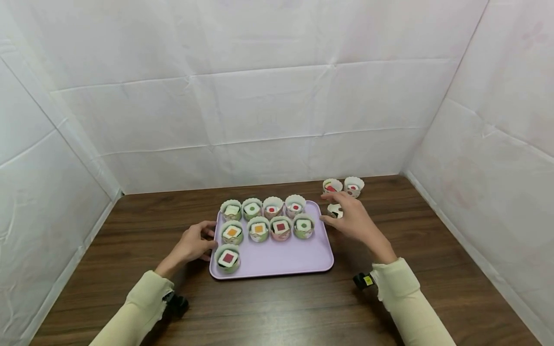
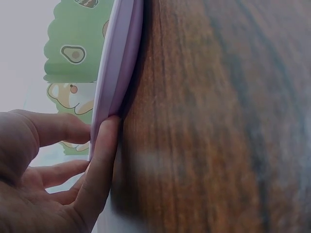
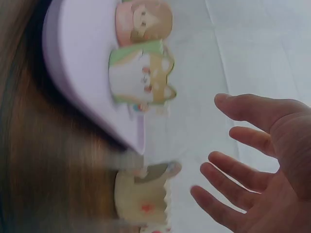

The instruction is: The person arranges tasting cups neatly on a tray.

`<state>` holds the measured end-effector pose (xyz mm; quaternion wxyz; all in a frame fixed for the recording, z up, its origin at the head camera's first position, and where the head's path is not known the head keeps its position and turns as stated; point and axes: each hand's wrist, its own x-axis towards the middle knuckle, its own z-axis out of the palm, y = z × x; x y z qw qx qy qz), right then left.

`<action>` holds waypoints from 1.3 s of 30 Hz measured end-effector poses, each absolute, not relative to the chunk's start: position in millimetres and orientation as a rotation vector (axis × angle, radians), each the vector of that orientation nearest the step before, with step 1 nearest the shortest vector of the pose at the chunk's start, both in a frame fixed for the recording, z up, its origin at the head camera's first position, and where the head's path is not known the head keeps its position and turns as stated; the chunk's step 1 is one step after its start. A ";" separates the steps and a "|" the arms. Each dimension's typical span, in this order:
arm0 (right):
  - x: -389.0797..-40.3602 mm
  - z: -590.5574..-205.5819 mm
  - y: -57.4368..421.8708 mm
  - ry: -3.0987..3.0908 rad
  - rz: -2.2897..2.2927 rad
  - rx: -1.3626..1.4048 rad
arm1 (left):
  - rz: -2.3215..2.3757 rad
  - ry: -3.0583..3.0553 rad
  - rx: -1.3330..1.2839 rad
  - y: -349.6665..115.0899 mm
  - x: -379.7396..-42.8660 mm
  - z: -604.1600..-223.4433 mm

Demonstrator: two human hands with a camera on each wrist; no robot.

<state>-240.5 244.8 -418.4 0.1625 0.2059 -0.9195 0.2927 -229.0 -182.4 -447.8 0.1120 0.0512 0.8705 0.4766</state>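
Note:
A lilac tray (image 1: 281,262) carries several scalloped paper cups, each with a square white sushi-like piece with a coloured centre. They stand as two rows at the back plus one cup (image 1: 227,259) at the front left. My left hand (image 1: 192,242) is at the tray's left edge, fingertips touching its rim and outer side in the left wrist view. Past the tray's right edge, my right hand (image 1: 351,217) hovers with fingers spread around nothing, thumb apart. Beneath it, a paper cup (image 1: 334,210) is partly hidden. The right wrist view shows a cup (image 3: 141,196) beside the tray, apart from the fingers.
Two more filled cups, one with a red and yellow piece (image 1: 331,186) and one with a red-centred piece (image 1: 354,186), stand at the back right near the wall. White sheeting (image 1: 259,110) encloses the brown wooden table (image 1: 259,307) at the back and both sides.

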 end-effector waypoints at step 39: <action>-265.6 -463.0 279.9 -2.852 0.800 0.472 | 1.390 2.564 0.139 -182.2 -230.4 -449.0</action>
